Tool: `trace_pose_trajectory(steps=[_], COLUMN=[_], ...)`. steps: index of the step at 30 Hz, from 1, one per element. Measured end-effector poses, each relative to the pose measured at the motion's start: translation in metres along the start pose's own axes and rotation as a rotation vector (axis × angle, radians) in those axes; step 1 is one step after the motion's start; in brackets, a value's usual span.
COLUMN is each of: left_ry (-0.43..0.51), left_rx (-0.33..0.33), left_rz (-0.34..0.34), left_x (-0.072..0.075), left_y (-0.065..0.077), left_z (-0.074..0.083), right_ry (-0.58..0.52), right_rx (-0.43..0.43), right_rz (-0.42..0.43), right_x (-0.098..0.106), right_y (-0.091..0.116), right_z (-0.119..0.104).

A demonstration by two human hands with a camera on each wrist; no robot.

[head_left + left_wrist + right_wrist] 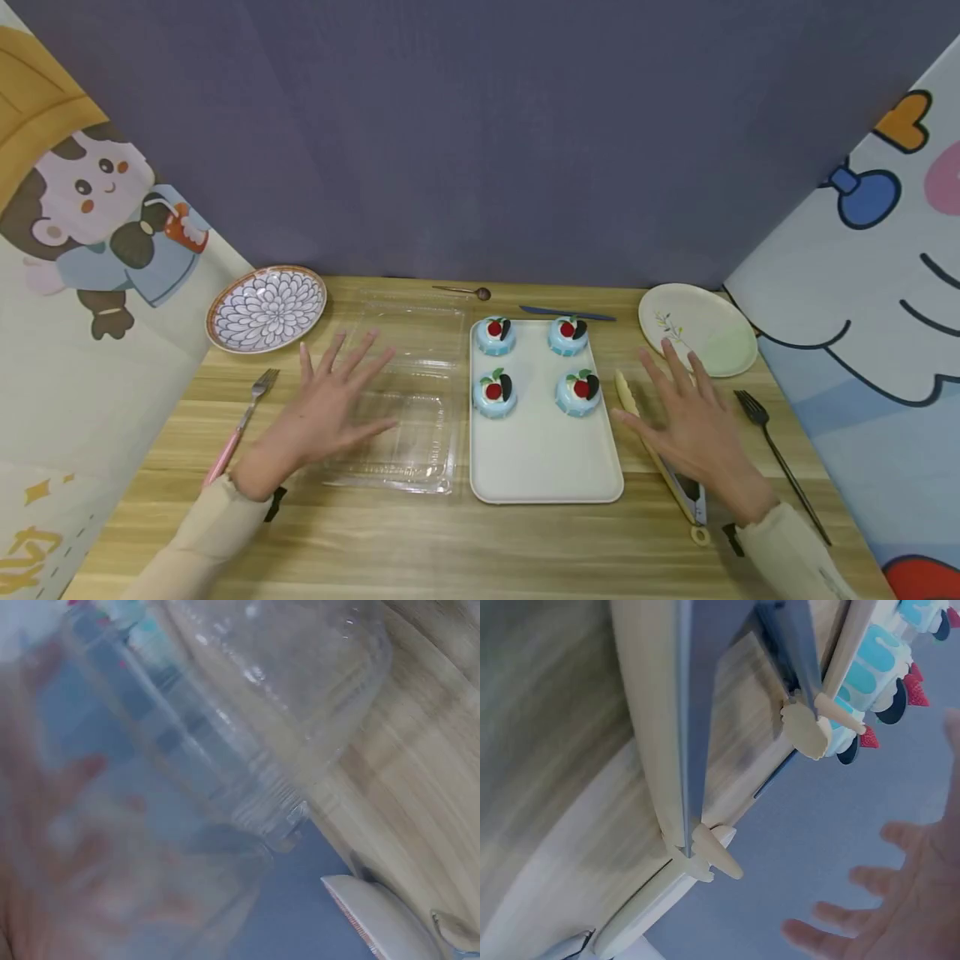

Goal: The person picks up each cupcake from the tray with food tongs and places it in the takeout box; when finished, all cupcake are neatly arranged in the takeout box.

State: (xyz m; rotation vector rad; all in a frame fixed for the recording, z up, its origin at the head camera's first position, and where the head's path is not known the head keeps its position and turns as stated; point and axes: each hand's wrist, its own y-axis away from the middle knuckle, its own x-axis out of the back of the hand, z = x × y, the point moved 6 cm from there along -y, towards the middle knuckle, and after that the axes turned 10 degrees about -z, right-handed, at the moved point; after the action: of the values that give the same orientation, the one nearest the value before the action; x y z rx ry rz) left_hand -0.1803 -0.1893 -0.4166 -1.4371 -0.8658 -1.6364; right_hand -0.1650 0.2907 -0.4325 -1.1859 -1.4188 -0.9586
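My left hand (326, 408), fingers spread and straight, hovers by the left side of an opened clear plastic box (412, 433), overlapping its edge in the head view. Nothing is in its grasp. Over the tongs (664, 477) with beige tips, my right hand (686, 425) is spread the same way and holds nothing; it hides part of them. Between the hands lies a white rectangular tray (543, 467). Several small blue cakes (495, 396) with cream, a red berry and a dark cookie stand on its far half. The right wrist view shows the tongs (694, 750) with their arms apart.
A petal-patterned plate (266, 310) is at the back left, a pink-handled fork (238, 429) before it. At the back lie a small spoon (480, 293) and a blue knife (566, 313). A pale plate (712, 342) and a black fork (780, 458) are on the right.
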Motion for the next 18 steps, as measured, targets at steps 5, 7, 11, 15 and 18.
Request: trace_pose_trajectory(steps=[5,7,11,15,18], left_ry=[0.167,0.211,0.275,0.361,0.424], left_rx=[0.096,0.144,0.208,0.248,0.283], left_rz=[0.004,0.026,0.067,0.057,0.026], left_x=[0.008,0.011,0.016,0.016,0.012], left_y=[0.01,0.016,0.027,0.035,0.038], left_z=[-0.019,-0.027,-0.04,-0.053,-0.062], right_ry=[-0.101,-0.114,-0.11,-0.114,-0.11], right_rx=[-0.09,-0.124,-0.176,-0.244,-0.291], right_rz=[0.004,-0.002,-0.04,-0.136,-0.18], right_x=[0.001,0.001,-0.004,-0.015,-0.021], right_y=[0.01,0.015,0.026,0.037,0.041], right_z=[0.008,0.011,0.015,0.018,0.02])
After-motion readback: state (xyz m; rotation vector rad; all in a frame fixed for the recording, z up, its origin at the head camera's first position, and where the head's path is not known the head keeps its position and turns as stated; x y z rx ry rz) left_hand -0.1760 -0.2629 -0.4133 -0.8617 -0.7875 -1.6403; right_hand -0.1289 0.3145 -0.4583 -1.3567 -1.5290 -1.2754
